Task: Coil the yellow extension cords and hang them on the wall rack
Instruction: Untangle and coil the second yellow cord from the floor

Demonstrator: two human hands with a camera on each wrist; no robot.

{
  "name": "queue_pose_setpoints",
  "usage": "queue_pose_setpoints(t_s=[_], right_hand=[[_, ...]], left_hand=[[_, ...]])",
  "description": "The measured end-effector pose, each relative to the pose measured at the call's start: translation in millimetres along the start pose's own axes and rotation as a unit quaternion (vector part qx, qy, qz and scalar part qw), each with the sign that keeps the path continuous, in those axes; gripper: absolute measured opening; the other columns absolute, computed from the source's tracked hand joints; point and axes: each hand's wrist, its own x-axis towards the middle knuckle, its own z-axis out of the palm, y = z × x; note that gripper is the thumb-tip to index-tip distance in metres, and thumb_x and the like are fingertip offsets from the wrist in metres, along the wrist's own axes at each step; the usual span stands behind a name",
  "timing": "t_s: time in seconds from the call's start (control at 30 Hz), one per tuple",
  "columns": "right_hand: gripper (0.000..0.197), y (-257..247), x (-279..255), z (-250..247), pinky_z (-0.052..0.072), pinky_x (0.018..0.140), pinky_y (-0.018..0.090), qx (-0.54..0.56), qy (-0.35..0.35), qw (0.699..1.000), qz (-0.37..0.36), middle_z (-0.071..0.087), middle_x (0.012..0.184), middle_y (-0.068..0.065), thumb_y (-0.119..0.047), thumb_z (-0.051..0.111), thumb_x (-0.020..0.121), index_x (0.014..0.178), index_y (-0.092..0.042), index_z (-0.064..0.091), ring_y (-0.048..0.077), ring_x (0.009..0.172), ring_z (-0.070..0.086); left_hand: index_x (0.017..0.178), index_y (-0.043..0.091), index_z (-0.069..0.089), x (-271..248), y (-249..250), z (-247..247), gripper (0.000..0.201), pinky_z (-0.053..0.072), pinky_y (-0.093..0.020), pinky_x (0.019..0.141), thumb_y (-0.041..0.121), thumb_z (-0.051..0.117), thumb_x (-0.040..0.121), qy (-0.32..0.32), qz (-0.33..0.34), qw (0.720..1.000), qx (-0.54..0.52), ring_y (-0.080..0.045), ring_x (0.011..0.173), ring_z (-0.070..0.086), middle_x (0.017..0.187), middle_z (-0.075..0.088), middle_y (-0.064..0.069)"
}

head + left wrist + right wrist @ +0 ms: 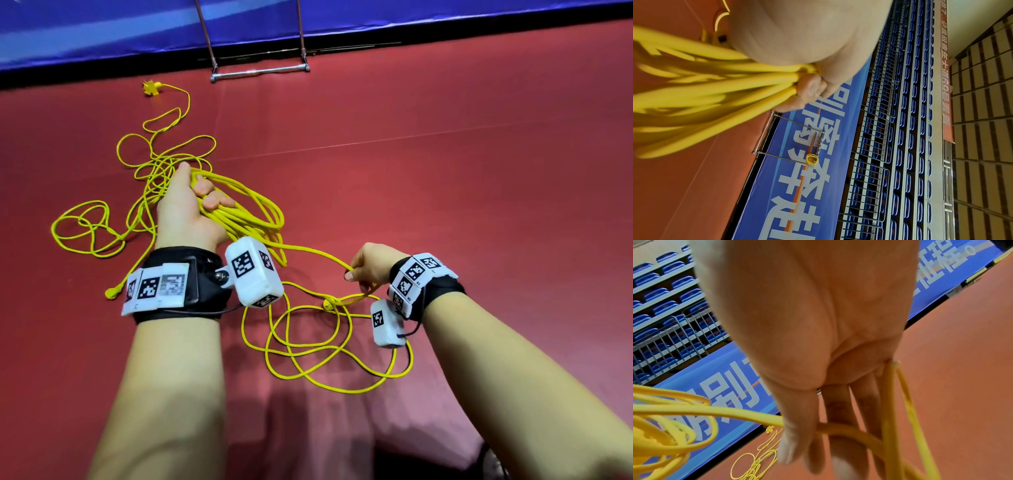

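Observation:
My left hand (191,205) grips a bundle of several yellow cord loops (250,216), its fingers curled round them; the left wrist view shows the same bundle (715,91) pinched in the fingers (809,91). A strand runs from the bundle to my right hand (366,267), which holds the cord (838,431) between thumb and fingers. More cord lies in loose loops on the red floor (329,356) below my hands, and another tangle (150,164) with a yellow plug (151,88) lies farther left. A metal rack (260,70) leans on the blue wall; a coiled cord (812,160) hangs on it.
The red floor (445,171) stretches to the right. A blue banner wall (102,31) bounds the far side, with railings and blue seats (900,146) behind it. A yellow cord end (111,293) lies by my left wrist.

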Motion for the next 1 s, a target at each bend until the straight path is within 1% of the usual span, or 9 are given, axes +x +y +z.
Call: queue_pose_setpoints(t_s=[0.13, 0.3, 0.4, 0.47, 0.57, 0.7, 0.8, 0.93, 1.0], right_hand=[[0.026, -4, 0, -6, 0.055, 0.071, 0.031, -0.029, 0.068, 0.996, 0.043, 0.066, 0.056, -0.002, -0.034, 0.064, 0.091, 0.070, -0.018, 0.065, 0.016, 0.056, 0.063], [0.026, -7, 3, -9, 0.056, 0.073, 0.033, -0.029, 0.140, 0.986, 0.081, 0.071, 0.077, 0.004, -0.041, 0.065, 0.089, 0.084, -0.016, 0.066, 0.025, 0.074, 0.069], [0.027, -7, 3, -13, 0.058, 0.075, 0.038, 0.011, 0.174, 0.981, 0.081, 0.072, 0.078, 0.005, -0.041, 0.065, 0.088, 0.080, -0.015, 0.064, 0.025, 0.070, 0.070], [0.027, -8, 1, -17, 0.060, 0.074, 0.039, 0.045, 0.189, 0.978, 0.074, 0.072, 0.070, 0.004, -0.037, 0.067, 0.087, 0.075, -0.014, 0.064, 0.024, 0.065, 0.071], [0.024, -7, -2, -21, 0.061, 0.068, 0.042, 0.127, 0.207, 0.968, 0.057, 0.070, 0.058, 0.002, -0.028, 0.070, 0.086, 0.071, -0.013, 0.060, 0.020, 0.053, 0.070], [0.019, -11, -5, -25, 0.060, 0.060, 0.038, 0.212, 0.241, 0.946, 0.037, 0.069, 0.055, 0.002, -0.023, 0.073, 0.082, 0.074, -0.014, 0.059, 0.021, 0.049, 0.069], [0.015, -18, -4, -26, 0.055, 0.056, 0.038, 0.314, 0.246, 0.917, 0.003, 0.063, 0.053, 0.005, -0.009, 0.071, 0.082, 0.073, -0.011, 0.059, 0.024, 0.046, 0.062], [0.018, -36, -10, -33, 0.046, 0.048, 0.023, 0.430, 0.213, 0.874, -0.080, 0.060, 0.063, 0.014, 0.010, 0.062, 0.083, 0.095, -0.003, 0.058, 0.021, 0.047, 0.054], [0.029, -43, -15, -38, 0.046, 0.054, 0.021, 0.442, 0.186, 0.868, -0.132, 0.064, 0.066, 0.014, 0.012, 0.064, 0.081, 0.106, -0.001, 0.057, 0.019, 0.053, 0.058]], left_hand=[[0.078, 0.019, 0.046, -8, -6, 4, 0.027, 0.035, -0.018, 0.045, 0.033, 0.054, 0.099, -0.065, -0.010, 0.997, 0.051, -0.008, 0.037, 0.027, 0.053, 0.033, 0.008], [0.076, 0.020, 0.048, -15, -17, 10, 0.026, 0.034, -0.020, 0.045, 0.030, 0.054, 0.099, -0.106, -0.019, 0.986, 0.130, -0.007, 0.036, 0.024, 0.051, 0.030, 0.008], [0.073, 0.021, 0.047, -21, -24, 16, 0.028, 0.033, -0.018, 0.043, 0.028, 0.053, 0.100, -0.125, -0.021, 0.973, 0.193, -0.007, 0.034, 0.024, 0.049, 0.030, 0.008], [0.071, 0.021, 0.045, -23, -31, 19, 0.030, 0.032, -0.019, 0.043, 0.024, 0.055, 0.099, -0.133, -0.009, 0.965, 0.228, -0.007, 0.034, 0.024, 0.050, 0.030, 0.007], [0.070, 0.021, 0.045, -24, -40, 20, 0.031, 0.031, -0.020, 0.043, 0.023, 0.057, 0.098, -0.148, 0.004, 0.949, 0.279, -0.008, 0.034, 0.025, 0.051, 0.030, 0.005], [0.070, 0.022, 0.046, -24, -50, 21, 0.030, 0.031, -0.021, 0.043, 0.021, 0.058, 0.098, -0.173, 0.014, 0.929, 0.328, -0.009, 0.034, 0.024, 0.051, 0.029, 0.004], [0.068, 0.021, 0.045, -25, -64, 22, 0.032, 0.031, -0.021, 0.041, 0.019, 0.059, 0.097, -0.173, 0.020, 0.915, 0.364, -0.009, 0.034, 0.025, 0.049, 0.031, 0.005], [0.069, 0.015, 0.051, -23, -87, 19, 0.029, 0.034, -0.021, 0.040, 0.018, 0.060, 0.097, -0.147, 0.023, 0.909, 0.389, -0.009, 0.032, 0.029, 0.054, 0.045, 0.001], [0.071, 0.012, 0.054, -22, -98, 16, 0.027, 0.035, -0.021, 0.041, 0.018, 0.059, 0.097, -0.128, 0.022, 0.909, 0.395, -0.009, 0.032, 0.031, 0.061, 0.054, -0.002]])
